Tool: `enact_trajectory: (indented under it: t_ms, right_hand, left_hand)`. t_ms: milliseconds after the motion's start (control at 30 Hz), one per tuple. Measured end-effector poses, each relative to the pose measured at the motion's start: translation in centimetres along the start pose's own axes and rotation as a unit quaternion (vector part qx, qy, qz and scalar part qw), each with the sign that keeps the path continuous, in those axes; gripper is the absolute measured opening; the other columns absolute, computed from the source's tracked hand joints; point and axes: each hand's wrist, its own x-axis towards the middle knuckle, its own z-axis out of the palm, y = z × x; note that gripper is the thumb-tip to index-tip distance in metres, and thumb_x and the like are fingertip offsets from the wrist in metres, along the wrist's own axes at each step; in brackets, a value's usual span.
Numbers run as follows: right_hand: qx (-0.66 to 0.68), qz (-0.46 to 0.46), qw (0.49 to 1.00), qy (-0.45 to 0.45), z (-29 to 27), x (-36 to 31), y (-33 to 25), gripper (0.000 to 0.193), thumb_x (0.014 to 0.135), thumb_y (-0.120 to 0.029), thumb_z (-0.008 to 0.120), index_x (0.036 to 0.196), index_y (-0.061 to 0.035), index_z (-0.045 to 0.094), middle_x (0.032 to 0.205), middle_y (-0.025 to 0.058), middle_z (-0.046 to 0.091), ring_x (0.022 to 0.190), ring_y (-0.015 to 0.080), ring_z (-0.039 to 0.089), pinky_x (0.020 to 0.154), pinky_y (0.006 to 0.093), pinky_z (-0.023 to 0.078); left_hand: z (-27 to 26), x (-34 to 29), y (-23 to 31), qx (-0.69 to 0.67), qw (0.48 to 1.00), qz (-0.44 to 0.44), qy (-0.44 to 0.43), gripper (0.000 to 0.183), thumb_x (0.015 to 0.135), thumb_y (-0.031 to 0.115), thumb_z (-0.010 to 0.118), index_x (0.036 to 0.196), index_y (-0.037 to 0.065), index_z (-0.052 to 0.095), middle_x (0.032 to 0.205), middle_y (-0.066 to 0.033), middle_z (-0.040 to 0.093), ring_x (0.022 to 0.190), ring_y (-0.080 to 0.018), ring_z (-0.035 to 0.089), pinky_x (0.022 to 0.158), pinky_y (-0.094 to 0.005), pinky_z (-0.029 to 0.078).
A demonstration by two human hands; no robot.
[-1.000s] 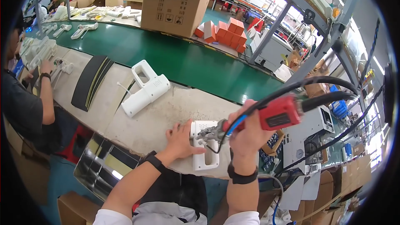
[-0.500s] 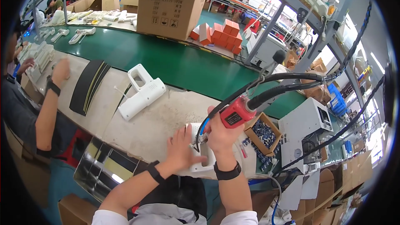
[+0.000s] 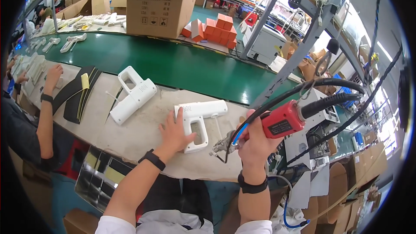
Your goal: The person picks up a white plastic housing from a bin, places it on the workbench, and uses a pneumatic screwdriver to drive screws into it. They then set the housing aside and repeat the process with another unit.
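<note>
A white gun-shaped plastic housing (image 3: 203,109) with a looped handle lies on the worktable in front of me. My left hand (image 3: 174,132) rests at its left end, fingers spread, fingertips on the body and thumb by the handle. My right hand (image 3: 255,144) is closed round a red electric screwdriver (image 3: 284,120) with black and blue cables. The tool's metal head points down and left, just right of the housing and apart from it. A second white housing (image 3: 133,102) of the same shape, with a thin white lead, lies farther left.
Dark foam strips (image 3: 80,99) lie at the left, near a co-worker's arm (image 3: 47,117). Behind the worktable runs a green conveyor belt (image 3: 173,63). A large cardboard box (image 3: 160,4) and orange boxes (image 3: 216,30) stand beyond it. A grey-white machine (image 3: 299,145) is at the right.
My right hand has moved the screwdriver right, off the housing. The housing before me has shifted farther from me, and my left hand moved with it. The head view has shifted slightly.
</note>
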Motion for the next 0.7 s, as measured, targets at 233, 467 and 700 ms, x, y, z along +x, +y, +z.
enact_trajectory:
  t_ms: [233,467,700]
  right_hand:
    - [-0.007,0.034,0.999,0.027,-0.2,0.2,3.5,0.012,0.083,-0.005,0.067,0.084,-0.002,0.056,0.057,0.0046,0.055,0.04,0.0108,0.049,0.038,0.0223,0.038]
    - [-0.107,0.048,0.991,-0.065,-0.3,-0.8,7.3,0.034,0.077,-0.001,0.071,0.106,0.0026,0.053,0.078,0.0021,0.061,0.068,0.0076,0.058,0.062,0.0233,0.047]
    - [-0.052,-0.088,0.994,-0.049,1.4,-1.2,0.6,0.01,0.085,0.0,0.062,0.09,-0.0007,0.053,0.07,0.0085,0.057,0.047,0.015,0.053,0.042,0.026,0.042]
  left_hand:
    - [-0.2,-0.2,0.4,-0.012,1.0,0.009,-0.004,0.104,0.068,0.043,0.076,0.148,0.011,0.019,0.146,-0.0213,0.021,0.134,-0.0406,0.024,0.101,-0.0679,0.019]
    - [0.7,-0.2,0.0,-0.025,0.999,0.032,0.027,0.102,0.067,0.042,0.078,0.147,0.01,0.023,0.143,-0.0217,0.024,0.133,-0.0406,0.025,0.099,-0.0657,0.022]
    - [-0.1,-0.4,-0.3,-0.045,0.998,0.031,0.032,0.101,0.067,0.043,0.077,0.147,0.01,0.024,0.143,-0.0219,0.024,0.133,-0.0406,0.025,0.1,-0.0648,0.021]
